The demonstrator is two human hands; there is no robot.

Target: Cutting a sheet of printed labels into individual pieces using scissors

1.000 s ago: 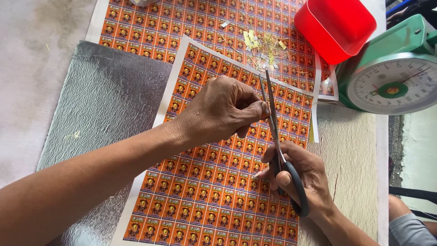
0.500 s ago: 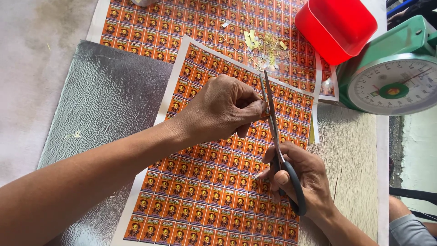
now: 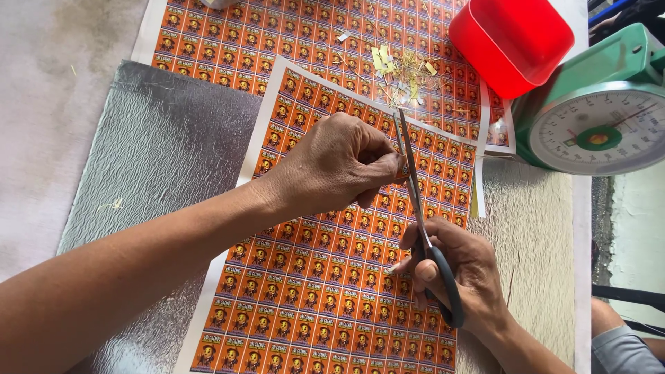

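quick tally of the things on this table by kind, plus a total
Orange printed label sheets: 2, one under the hands, one further back
Silver embossed foil sheet: 1
Grey-handled metal scissors, in the right hand: 1
Red plastic tub: 1
Green dial weighing scale: 1
Pile of yellow paper scraps: 1
Total: 7
The left hand pinches the near sheet.

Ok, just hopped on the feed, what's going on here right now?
A person is cutting a printed sheet of small orange labels with scissors. The right hand works the scissor handles, blades pointing away. The left hand pinches something small right beside the blades; what it is can't be made out. The sheet lies partly on a silver foil sheet. A red container and a green dial scale sit at the far right.
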